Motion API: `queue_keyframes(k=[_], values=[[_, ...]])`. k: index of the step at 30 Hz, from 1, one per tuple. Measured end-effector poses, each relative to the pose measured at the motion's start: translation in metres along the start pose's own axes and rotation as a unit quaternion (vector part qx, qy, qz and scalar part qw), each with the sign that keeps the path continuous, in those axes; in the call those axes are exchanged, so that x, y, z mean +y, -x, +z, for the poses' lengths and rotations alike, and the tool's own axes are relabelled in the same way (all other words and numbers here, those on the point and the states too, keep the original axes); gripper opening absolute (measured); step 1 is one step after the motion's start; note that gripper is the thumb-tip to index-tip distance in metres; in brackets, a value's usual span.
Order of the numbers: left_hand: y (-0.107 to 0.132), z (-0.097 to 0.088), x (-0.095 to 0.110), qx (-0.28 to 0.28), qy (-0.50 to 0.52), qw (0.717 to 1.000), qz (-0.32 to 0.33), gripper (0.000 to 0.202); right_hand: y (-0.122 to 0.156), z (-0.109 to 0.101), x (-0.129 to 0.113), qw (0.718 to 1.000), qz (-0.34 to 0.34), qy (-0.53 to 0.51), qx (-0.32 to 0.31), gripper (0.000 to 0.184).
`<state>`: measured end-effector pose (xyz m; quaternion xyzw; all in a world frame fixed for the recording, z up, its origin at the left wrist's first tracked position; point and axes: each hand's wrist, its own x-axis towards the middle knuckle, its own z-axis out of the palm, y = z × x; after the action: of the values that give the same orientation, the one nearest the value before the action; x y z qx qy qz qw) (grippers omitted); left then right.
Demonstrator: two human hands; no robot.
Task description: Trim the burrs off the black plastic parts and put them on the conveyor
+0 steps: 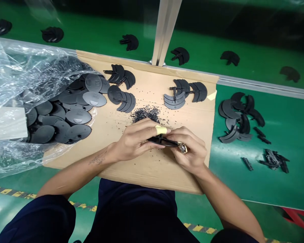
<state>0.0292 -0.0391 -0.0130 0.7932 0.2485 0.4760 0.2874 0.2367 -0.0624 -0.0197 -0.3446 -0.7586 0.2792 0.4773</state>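
Narrow black plastic part (pixel 162 141) is held over the middle of a tan cardboard sheet (pixel 152 86), gripped between both hands, with one end pointing toward the right hand. Left hand (pixel 134 140) has its fingers (pixel 147 125) clamped on the part from the left, a yellow finger cot (pixel 161 129) on one fingertip. Right hand (pixel 190 150) has its fingers (pixel 176 136) clamped on the other end, beside a small shiny metal piece (pixel 182 147), too small to identify. Pile of black granules (pixel 145 114) lies on the cardboard just above the hands. Black fan-shaped plastic assemblies (pixel 121 76) sit on the cardboard further up. Clear plastic bag (pixel 20 67) at left holds many flat black round discs (pixel 76 116). Loose black curved pieces (pixel 238 118) and short black bars (pixel 273 160) lie on the green worktop (pixel 233 189) right of the cardboard. More black pieces (pixel 179 55) are spaced along a green surface (pixel 91 44) beyond a metal rail (pixel 255 84).
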Motion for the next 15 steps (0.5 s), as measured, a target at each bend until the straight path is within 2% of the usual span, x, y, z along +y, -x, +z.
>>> queue_keyframes(k=[6,15], values=[[0.0012,0.0015,0.0027,0.038,-0.017,0.999,0.005,0.025,0.0001,0.0012,0.0000,1.000,0.018,0.001,-0.005,0.021],[0.0010,0.0007,0.0065,0.038,-0.026,0.999,-0.001,0.020,-0.0025,-0.0009,-0.0027,0.999,0.027,-0.020,-0.015,0.020]])
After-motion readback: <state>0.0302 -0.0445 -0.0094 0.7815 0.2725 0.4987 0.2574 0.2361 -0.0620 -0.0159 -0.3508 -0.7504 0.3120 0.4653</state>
